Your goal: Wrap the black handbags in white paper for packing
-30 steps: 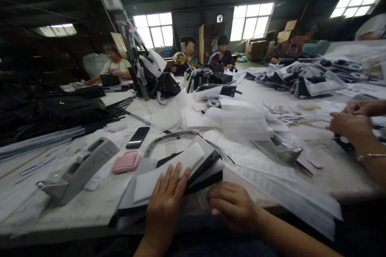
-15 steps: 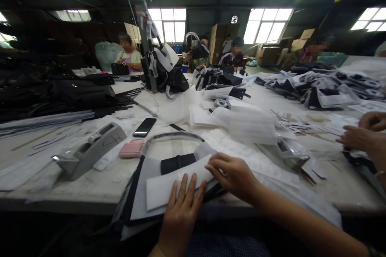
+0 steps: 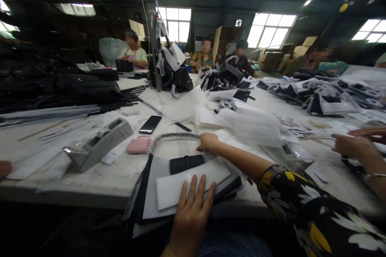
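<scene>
My left hand (image 3: 193, 204) lies flat with fingers spread on a white foam sheet (image 3: 181, 182) that covers a black bag (image 3: 187, 164) at the table's near edge. My right hand (image 3: 207, 143) has reached forward to the bag's plastic-wrapped handle (image 3: 175, 137), its fingers curled at the handle's right end. My right arm wears a dark floral sleeve (image 3: 304, 200).
A grey tape dispenser (image 3: 99, 144), a pink case (image 3: 140, 145) and a black phone (image 3: 150, 124) lie to the left. White wrapping sheets (image 3: 256, 126) pile up ahead. A co-worker's hands (image 3: 352, 144) work at the right. Black bags (image 3: 75, 88) are stacked on the left; several people sit at the far side.
My right hand moved from the near table edge across the foam sheet and forward to the handle. My left hand stayed flat on the sheet. The view shifted left.
</scene>
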A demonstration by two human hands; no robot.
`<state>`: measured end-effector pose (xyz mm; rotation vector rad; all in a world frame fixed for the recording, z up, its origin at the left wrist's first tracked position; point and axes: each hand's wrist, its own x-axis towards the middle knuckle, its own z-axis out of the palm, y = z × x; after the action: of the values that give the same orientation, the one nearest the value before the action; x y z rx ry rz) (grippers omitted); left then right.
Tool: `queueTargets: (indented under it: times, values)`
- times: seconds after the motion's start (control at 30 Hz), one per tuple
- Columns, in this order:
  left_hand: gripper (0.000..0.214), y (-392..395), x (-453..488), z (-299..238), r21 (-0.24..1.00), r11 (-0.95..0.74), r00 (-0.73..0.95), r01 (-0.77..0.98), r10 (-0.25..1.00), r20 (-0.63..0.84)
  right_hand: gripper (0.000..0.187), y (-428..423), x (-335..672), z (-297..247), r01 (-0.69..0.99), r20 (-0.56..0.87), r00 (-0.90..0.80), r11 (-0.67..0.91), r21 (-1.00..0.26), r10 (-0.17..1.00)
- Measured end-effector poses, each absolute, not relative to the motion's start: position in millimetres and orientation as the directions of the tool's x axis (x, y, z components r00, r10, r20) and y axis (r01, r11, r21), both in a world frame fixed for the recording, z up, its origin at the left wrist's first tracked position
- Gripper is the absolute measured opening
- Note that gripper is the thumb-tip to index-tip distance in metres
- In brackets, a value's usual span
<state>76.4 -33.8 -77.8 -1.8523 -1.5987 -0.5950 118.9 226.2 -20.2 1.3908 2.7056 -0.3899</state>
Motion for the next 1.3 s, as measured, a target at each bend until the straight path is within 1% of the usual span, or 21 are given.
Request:
queueTargets:
  times: [0.07,0.13,0.27,0.33,0.37,0.47,0.53,0.57,0.67,0.73,0.8,0.87,0.93,0.97,1.03,1.13,1.23,1.3]
  values:
    - [0.045,-33,76,-78,-0.140,-0.079,0.154,0.987,0.715,0.682,0.025,230,126,-19,0.837,-0.231,-0.543,0.497,-0.227,0.808]
    - [0.046,-33,76,-79,-0.139,-0.090,0.161,0.986,0.712,0.683,0.018,232,133,-17,0.832,-0.246,-0.539,0.464,-0.304,0.805]
    - [0.045,-30,76,-84,-0.123,-0.097,0.156,0.988,0.686,0.711,0.015,233,148,-16,0.746,-0.211,-0.565,0.385,-0.543,0.798]
    - [0.045,-30,77,-85,-0.109,-0.092,0.143,0.990,0.681,0.719,0.019,232,155,-14,0.676,-0.199,-0.568,0.314,-0.667,0.799]
    - [0.046,-30,77,-84,-0.112,-0.092,0.144,0.989,0.691,0.709,0.024,232,159,-13,0.632,-0.192,-0.571,0.278,-0.723,0.798]
    - [0.047,-32,76,-78,-0.137,-0.102,0.168,0.985,0.725,0.668,0.050,231,168,-7,0.488,-0.155,-0.586,0.194,-0.851,0.795]
    - [0.048,-33,75,-74,-0.140,-0.105,0.172,0.985,0.722,0.670,0.060,231,172,-3,0.398,-0.123,-0.599,0.161,-0.903,0.791]
    - [0.048,-33,74,-72,-0.136,-0.107,0.171,0.985,0.717,0.676,0.060,231,172,-1,0.359,-0.107,-0.606,0.151,-0.921,0.789]
    - [0.047,-32,72,-69,-0.133,-0.119,0.178,0.984,0.721,0.669,0.048,228,175,8,0.245,-0.034,-0.617,0.151,-0.958,0.786]
    - [0.048,-31,71,-68,-0.142,-0.124,0.187,0.982,0.725,0.663,0.041,220,182,17,0.160,0.064,-0.623,0.207,-0.965,0.779]
    - [0.049,-31,69,-66,-0.170,-0.128,0.208,0.977,0.745,0.634,0.033,207,194,27,0.121,0.173,-0.626,0.314,-0.941,0.760]
    - [0.051,-31,67,-64,-0.205,-0.129,0.228,0.970,0.771,0.594,0.026,188,212,34,0.161,0.259,-0.637,0.454,-0.876,0.726]
    - [0.055,-31,66,-61,-0.223,-0.134,0.239,0.966,0.796,0.556,0.020,166,232,34,0.204,0.314,-0.687,0.589,-0.782,0.656]
    - [0.055,-31,66,-60,-0.221,-0.136,0.239,0.966,0.800,0.550,0.019,155,241,32,0.200,0.340,-0.724,0.655,-0.729,0.600]
    - [0.055,-31,66,-58,-0.210,-0.146,0.239,0.967,0.806,0.542,0.026,135,257,21,0.147,0.393,-0.796,0.777,-0.612,0.460]
    - [0.053,-30,66,-58,-0.176,-0.160,0.231,0.971,0.806,0.545,0.040,113,273,-2,0.093,0.468,-0.838,0.918,-0.385,0.281]
    - [0.050,-30,66,-59,-0.124,-0.172,0.212,0.977,0.811,0.545,0.040,102,281,-23,0.093,0.496,-0.850,0.978,-0.186,0.175]
    - [0.050,-30,66,-60,-0.073,-0.179,0.190,0.981,0.824,0.534,0.042,99,284,-33,0.089,0.510,-0.851,0.991,-0.102,0.129]
